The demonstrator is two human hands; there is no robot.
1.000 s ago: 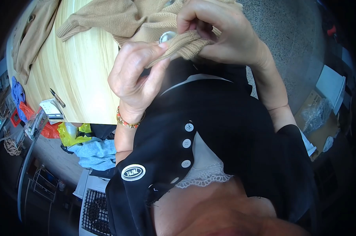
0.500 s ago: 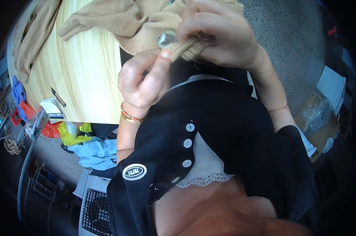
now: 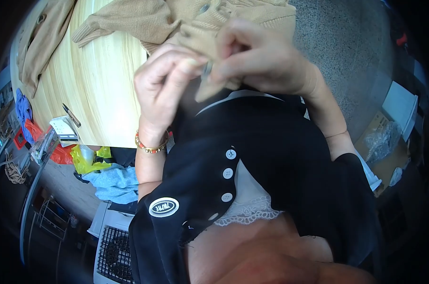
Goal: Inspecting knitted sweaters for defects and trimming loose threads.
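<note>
Step in hand looks like fingertip work around a dark round button (image 3: 206,69) at a lifted bit of a tan cardigan (image 3: 195,28), so steady cloth prob. matters most. The cardigan covers the far right part of the table (image 3: 105,85), 1 sleeve on the bare top, w/ the lifted bit just past the table's right edge, in front of the wearer's black top (image 3: 280,142). R hand (image 3: 266,61): grip closed on that bit, thumb vs fingers, a corner of knit hanging below. L hand (image 3: 162,80): grip narrow, thumb & fingertips right beside the button, but blur hides whether they pinch knit, button or nothing, so can't tell. To do it well: hold the R pinch close to the button, b/c loose knit prob. stretches & twists easily; let the L fingertips work only at the rim, tipping gently vs tugging. Best to leave the cardigan's bulk up on the table so its wt doesn't drag over the right edge. A 2nd button (image 3: 205,8) shows farther up the cardigan; don't mix up the 2. Pen (image 3: 71,115) & small booklet (image 3: 64,128) sit by the table's near left corner, well apart from the hands, so low snag risk.
</note>
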